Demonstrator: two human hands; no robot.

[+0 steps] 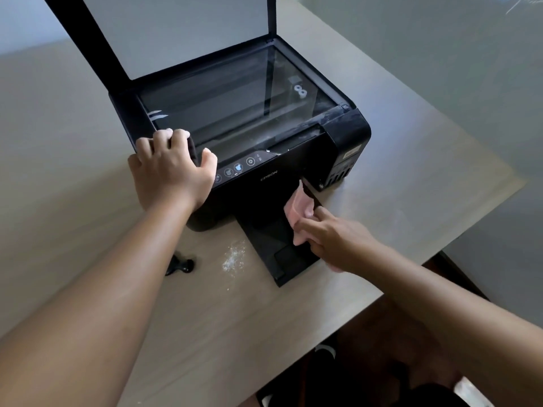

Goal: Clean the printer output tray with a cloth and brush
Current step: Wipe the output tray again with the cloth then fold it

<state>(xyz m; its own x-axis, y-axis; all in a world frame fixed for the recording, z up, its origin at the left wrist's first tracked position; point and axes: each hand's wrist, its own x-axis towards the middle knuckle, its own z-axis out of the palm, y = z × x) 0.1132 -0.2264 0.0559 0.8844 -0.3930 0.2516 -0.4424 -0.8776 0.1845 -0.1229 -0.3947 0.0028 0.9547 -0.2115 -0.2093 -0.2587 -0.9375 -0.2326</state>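
Note:
A black printer (293, 160) stands on the table with its scanner lid (176, 33) raised. Its black output tray (276, 248) sticks out toward me from the front. My right hand (335, 239) holds a pink cloth (298, 211) pressed on the tray's right side, near the printer's front opening. My left hand (170, 168) grips the printer's front left corner, fingers curled over the edge of the scanner glass. A small black brush (180, 264) lies on the table left of the tray, under my left forearm.
White dust (233, 257) is scattered on the light wooden table (411, 183) between the brush and the tray. More dust streaks the printer's top right edge (329, 120). The table's front edge runs diagonally at the lower right, with dark floor below.

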